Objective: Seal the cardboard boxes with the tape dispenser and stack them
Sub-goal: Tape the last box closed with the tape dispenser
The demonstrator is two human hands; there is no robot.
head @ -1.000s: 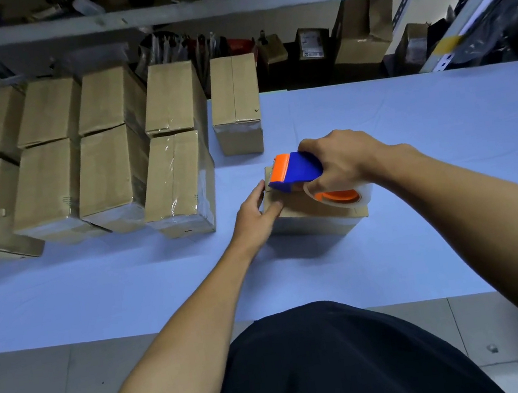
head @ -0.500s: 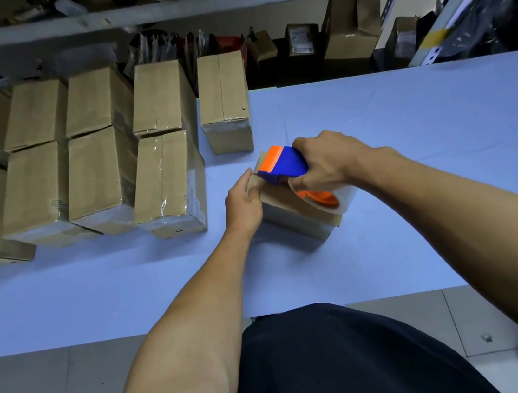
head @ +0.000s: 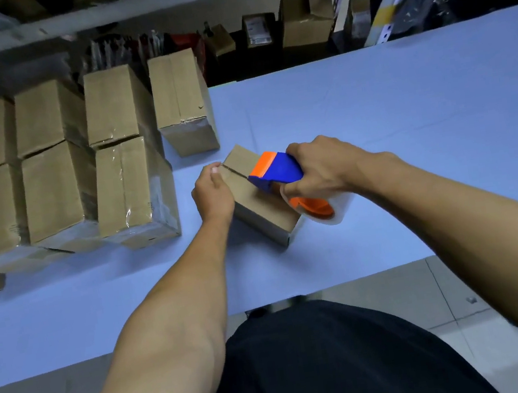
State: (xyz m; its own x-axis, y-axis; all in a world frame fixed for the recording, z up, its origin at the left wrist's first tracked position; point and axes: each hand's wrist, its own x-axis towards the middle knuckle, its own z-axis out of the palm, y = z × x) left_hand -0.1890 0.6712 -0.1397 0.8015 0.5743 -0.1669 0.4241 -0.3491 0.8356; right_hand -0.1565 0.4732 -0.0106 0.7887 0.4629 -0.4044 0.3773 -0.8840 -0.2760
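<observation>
My left hand (head: 214, 193) gripped the small cardboard box (head: 257, 196) at its nine o'clock edge, fingers curled over the seam. My right hand (head: 320, 167) wrapped the tape dispenser (head: 275, 171), resting on the box top. Sealed boxes (head: 80, 168) stood stacked at ten o'clock on the table (head: 372, 113).

Dim, soft light; edges bowed, corners motion-blurred.
</observation>
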